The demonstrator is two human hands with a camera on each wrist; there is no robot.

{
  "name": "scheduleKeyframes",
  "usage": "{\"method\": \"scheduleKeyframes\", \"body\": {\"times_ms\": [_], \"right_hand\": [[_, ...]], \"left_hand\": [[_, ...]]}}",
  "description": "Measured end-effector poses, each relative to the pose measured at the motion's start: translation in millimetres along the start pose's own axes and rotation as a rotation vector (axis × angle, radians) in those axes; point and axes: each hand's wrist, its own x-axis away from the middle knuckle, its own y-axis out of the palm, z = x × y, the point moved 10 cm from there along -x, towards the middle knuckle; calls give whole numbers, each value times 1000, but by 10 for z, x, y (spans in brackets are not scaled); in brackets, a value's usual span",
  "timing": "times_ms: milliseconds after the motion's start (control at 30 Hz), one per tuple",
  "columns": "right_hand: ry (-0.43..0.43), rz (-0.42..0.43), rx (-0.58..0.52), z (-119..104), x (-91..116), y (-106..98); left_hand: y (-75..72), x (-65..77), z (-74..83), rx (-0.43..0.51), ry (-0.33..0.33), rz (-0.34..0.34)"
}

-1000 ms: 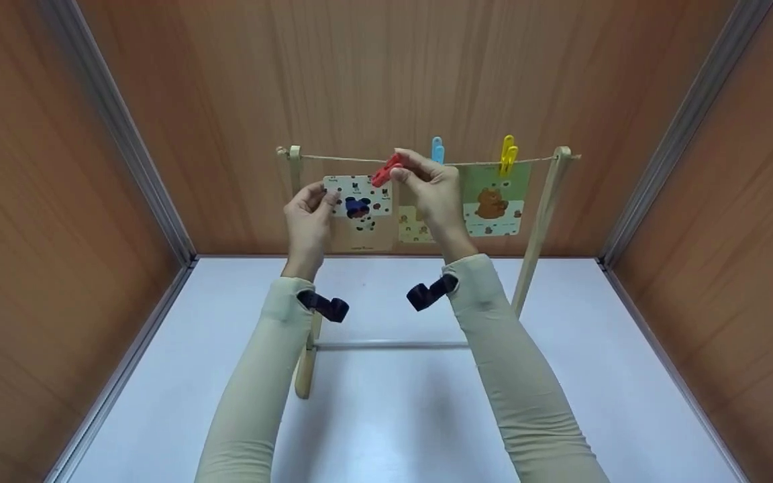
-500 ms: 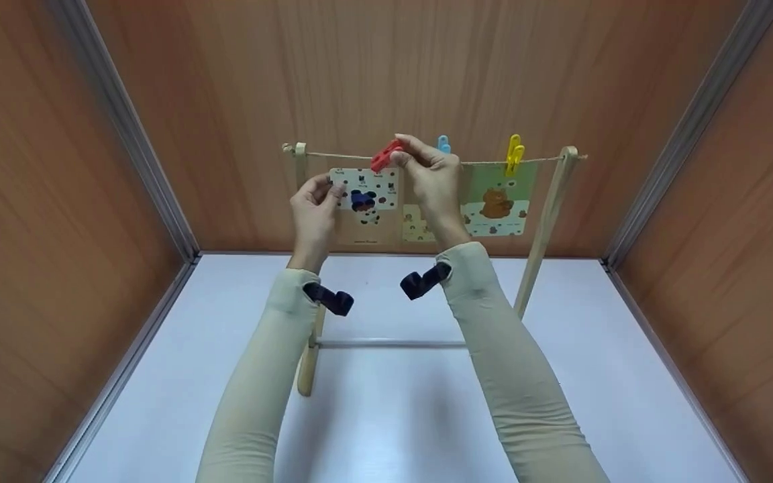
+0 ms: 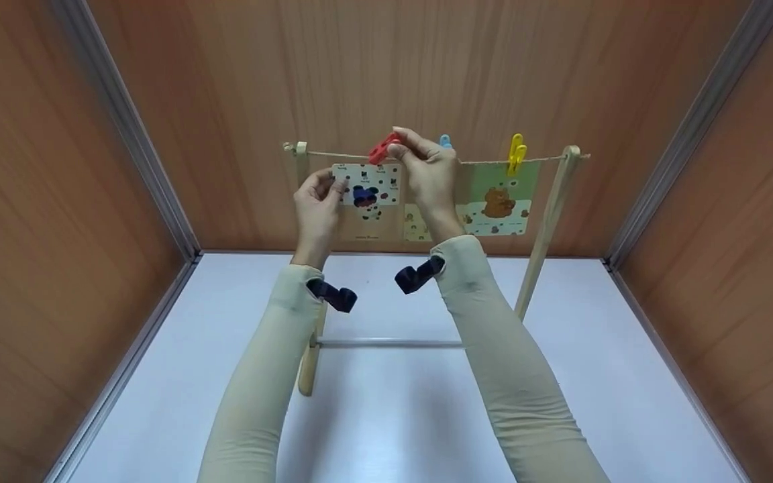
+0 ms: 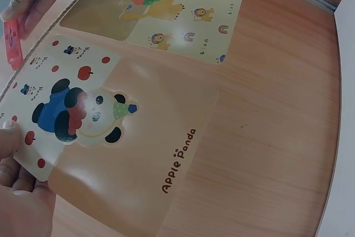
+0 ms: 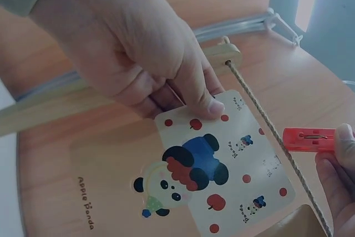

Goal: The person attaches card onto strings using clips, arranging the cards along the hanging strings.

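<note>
My left hand (image 3: 318, 213) pinches the left edge of a card (image 3: 376, 196) with a panda and "Apple Panda" lettering. Its upper part is white with red apples; its lower part is tan. Thumb and fingers of my right hand (image 3: 430, 178) pinch a red clothespin (image 3: 383, 149) just above the card's top edge. In the right wrist view the tip of the red clothespin (image 5: 294, 139) is at the rope (image 5: 266, 117). The card's upper edge lies close along that rope. Whether the clothespin's jaws are spread is too small to tell.
On the rope to the right, a blue clothespin (image 3: 445, 141) is at a lion card (image 4: 183, 23), partly hidden behind my right hand in the head view. A yellow clothespin (image 3: 516, 157) holds a green bear card (image 3: 500, 198). Wooden posts (image 3: 547, 235) carry the rope above a white table (image 3: 373, 416).
Both hands have risen. The panda card has come up to the rope, and the red clothespin has moved up and slightly left with my right hand.
</note>
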Motion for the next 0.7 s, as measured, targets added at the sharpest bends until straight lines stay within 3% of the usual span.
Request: {"method": "scheduleKeyframes", "body": {"times_ms": [333, 700], "right_hand": [[6, -15, 50, 19, -16, 94], [-9, -52, 58, 58, 3, 197]], "left_hand": [[30, -8, 37, 70, 17, -1], [-6, -4, 15, 27, 5, 7]]}}
